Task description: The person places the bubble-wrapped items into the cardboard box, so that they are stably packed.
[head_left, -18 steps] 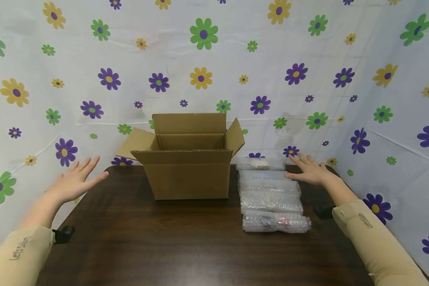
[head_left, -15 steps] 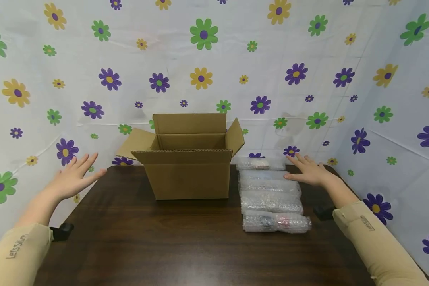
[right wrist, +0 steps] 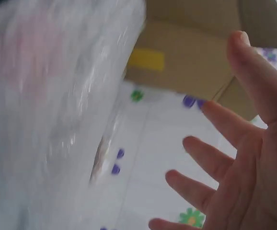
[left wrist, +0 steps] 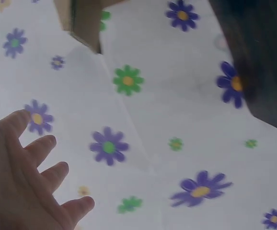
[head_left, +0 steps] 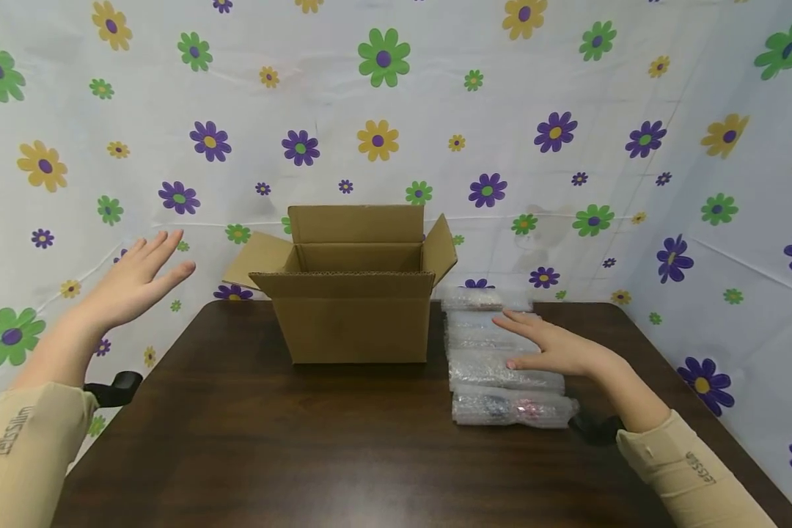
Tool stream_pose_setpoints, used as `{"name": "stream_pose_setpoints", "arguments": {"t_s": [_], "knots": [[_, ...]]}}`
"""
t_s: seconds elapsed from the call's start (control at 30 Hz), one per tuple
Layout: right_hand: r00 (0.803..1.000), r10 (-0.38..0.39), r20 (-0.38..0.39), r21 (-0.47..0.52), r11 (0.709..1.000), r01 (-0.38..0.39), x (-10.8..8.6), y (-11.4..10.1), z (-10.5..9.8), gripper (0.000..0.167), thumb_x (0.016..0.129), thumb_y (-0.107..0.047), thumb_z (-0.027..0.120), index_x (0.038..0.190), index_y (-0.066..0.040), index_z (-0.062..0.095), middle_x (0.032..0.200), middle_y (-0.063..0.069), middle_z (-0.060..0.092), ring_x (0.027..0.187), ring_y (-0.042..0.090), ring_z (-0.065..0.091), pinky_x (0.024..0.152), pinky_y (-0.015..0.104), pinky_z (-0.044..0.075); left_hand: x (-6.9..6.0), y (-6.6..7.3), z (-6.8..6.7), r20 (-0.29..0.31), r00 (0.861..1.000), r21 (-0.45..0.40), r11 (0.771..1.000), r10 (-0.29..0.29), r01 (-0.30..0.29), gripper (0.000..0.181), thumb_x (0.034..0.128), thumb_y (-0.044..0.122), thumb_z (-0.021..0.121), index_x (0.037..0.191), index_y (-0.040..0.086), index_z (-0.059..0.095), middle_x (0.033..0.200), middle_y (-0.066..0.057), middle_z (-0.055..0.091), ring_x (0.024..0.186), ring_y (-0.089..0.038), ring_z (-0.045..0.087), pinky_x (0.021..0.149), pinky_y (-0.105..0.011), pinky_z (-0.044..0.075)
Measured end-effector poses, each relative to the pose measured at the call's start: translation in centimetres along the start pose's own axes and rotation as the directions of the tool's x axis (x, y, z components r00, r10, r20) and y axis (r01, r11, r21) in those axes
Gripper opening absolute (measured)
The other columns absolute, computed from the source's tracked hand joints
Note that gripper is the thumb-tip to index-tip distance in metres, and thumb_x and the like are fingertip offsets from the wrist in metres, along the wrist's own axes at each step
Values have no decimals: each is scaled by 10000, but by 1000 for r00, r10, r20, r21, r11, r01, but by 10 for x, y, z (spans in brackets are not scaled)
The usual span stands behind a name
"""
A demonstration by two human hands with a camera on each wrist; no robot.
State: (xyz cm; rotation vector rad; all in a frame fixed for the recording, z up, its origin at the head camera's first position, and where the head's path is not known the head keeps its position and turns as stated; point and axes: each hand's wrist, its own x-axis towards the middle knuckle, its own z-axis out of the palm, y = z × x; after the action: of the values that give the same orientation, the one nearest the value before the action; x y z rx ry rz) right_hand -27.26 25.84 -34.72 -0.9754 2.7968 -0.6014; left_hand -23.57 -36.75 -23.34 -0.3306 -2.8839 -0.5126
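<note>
On the dark wooden table stands an open cardboard box [head_left: 353, 323], its flaps spread outward. To its right, several bubble-wrapped packages [head_left: 515, 407] lie in a column; the nearest shows pink and dark patches through the wrap. My right hand [head_left: 561, 348] hovers over the right part of these packages with fingers spread, holding nothing. In the right wrist view the bubble wrap [right wrist: 57, 115] fills the left side, apart from the fingers [right wrist: 215, 163]. My left hand [head_left: 128, 282] is raised at the left, beyond the table's left edge, fingers straight and holding nothing.
The brown table [head_left: 343, 455] reaches toward me in front of the box. Behind and at the sides hangs a white flower-print sheet [head_left: 251, 117]. A black wrist camera [head_left: 122, 389] sits on the left wrist.
My right hand has moved left and down, from beside the packages to over them. My left hand has risen. The view has shifted slightly.
</note>
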Motion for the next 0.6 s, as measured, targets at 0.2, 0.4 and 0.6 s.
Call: {"name": "stream_pose_setpoints", "arguments": {"t_s": [0.2, 0.4, 0.6], "knots": [[996, -85, 16, 85, 993, 83, -10, -19, 12, 691, 893, -409, 684, 1475, -131, 434, 1512, 141, 377, 1355, 397, 360, 1011, 620, 348, 13, 28, -7, 22, 999, -22, 999, 43, -43, 697, 1028, 442, 339, 1567, 134, 22, 1599, -188, -57, 1414, -431, -177, 1042, -702, -92], [994, -106, 40, 173, 980, 97, -15, -21, 23, 607, 867, -350, 725, 1377, -70, 551, 1372, 92, 551, 1235, 336, 521, 951, 560, 442, 29, 50, -7, 71, 995, -42, 997, 73, -70, 689, 1029, 470, 316, 1571, 171, 13, 1605, -158, -67, 1429, -411, -152, 1063, -677, -91], [995, -78, 69, 216, 974, 61, -18, -16, 31, 562, 852, -340, 746, 1322, -65, 606, 1305, 73, 607, 1116, 305, 601, 872, 484, 511, 46, 67, -1, 134, 988, -70, 995, 81, -72, 705, 1017, 521, 311, 1571, 216, 0, 1611, -125, -56, 1439, -399, -121, 1061, -698, -40]]}}
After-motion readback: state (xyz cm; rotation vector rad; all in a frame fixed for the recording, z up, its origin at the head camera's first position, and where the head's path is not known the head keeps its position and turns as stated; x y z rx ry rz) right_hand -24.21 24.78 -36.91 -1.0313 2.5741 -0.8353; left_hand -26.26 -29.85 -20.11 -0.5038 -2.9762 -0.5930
